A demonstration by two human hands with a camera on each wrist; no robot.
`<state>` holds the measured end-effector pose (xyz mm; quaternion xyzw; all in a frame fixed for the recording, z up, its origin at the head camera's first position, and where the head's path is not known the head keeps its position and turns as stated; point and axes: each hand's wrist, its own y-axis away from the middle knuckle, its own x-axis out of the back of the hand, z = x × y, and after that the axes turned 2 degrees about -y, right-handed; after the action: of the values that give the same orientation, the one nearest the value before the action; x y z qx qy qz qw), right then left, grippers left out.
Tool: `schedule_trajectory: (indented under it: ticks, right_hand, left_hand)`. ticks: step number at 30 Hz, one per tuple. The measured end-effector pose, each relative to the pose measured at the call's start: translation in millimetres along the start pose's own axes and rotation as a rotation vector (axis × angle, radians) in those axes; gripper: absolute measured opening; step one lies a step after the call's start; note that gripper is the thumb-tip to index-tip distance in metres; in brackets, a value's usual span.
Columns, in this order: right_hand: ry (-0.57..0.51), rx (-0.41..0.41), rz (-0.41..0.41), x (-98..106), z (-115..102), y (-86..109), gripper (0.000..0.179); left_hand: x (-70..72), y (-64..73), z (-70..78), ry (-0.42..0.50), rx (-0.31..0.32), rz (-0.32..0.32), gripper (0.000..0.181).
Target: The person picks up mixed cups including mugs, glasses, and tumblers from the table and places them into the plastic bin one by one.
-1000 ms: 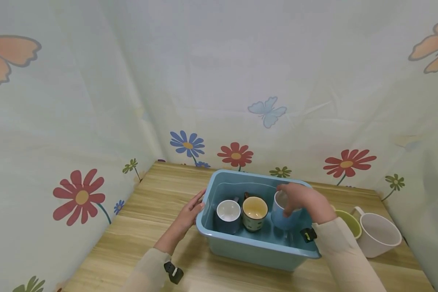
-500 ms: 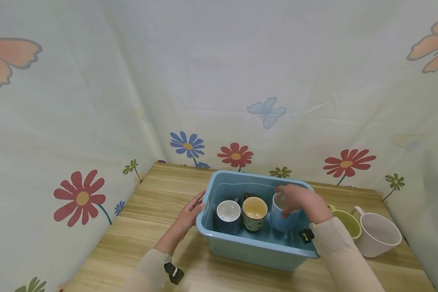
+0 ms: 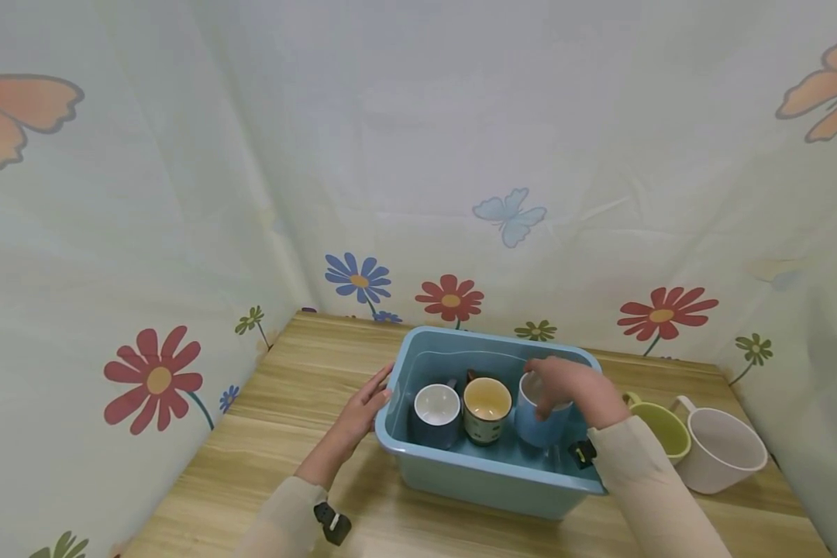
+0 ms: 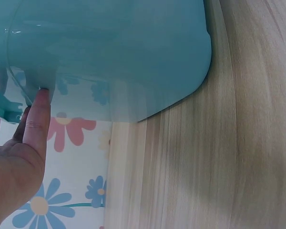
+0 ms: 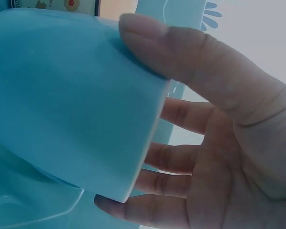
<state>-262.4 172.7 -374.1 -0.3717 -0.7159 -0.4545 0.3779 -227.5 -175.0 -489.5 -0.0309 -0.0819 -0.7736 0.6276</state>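
Note:
A light-blue mug stands upright in the right part of the blue plastic tub. My right hand grips it from above, thumb on the near side and fingers round the far side; the right wrist view shows the thumb against the blue mug. To its left in the tub are a cream-lined patterned mug and a dark mug with a white inside. My left hand rests against the tub's left end, and in the left wrist view its straight fingers touch the outer wall.
Right of the tub, a green mug and a large white mug stand on the wooden table, the green one partly behind my right sleeve. A flower-print curtain hangs behind the table and along both sides.
My right hand has shifted slightly left and down with the light-blue mug, nearer the patterned mug. The left hand and the tub stay where they were.

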Motion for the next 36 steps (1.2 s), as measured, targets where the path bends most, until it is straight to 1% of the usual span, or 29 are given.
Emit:
schedule_trajectory:
  ticks: [7,18,25,30,34,36]
  right_hand:
    - [-0.042,-0.035,-0.032,-2.8,2.5,-3.3,0.081]
    - [-0.056,-0.054,-0.048,-6.3,3.0,-9.3,0.079]
    - [-0.025,-0.068,-0.053,-10.9,0.2,-12.7,0.078]
    - [0.030,-0.055,-0.071,-11.1,-2.6,-14.8,0.078]
    - [0.053,-0.059,-0.085,-11.9,-3.7,-17.0,0.079]
    - [0.058,-0.069,-0.089,-12.7,-3.6,-17.6,0.081]
  left_hand:
    - [0.4,-0.9,-0.5,0.003,0.000,0.000,0.060]
    - [1.7,-1.9,-1.2,-0.009,0.019,0.015,0.059]
    - [1.6,-2.1,-2.2,0.005,0.008,-0.002,0.059]
    - [0.6,-0.6,1.4,0.007,0.002,-0.008,0.060]
    - [-0.5,0.9,4.5,0.018,0.000,-0.013,0.061]
    - [-1.0,1.8,5.5,0.017,0.006,-0.005,0.061]
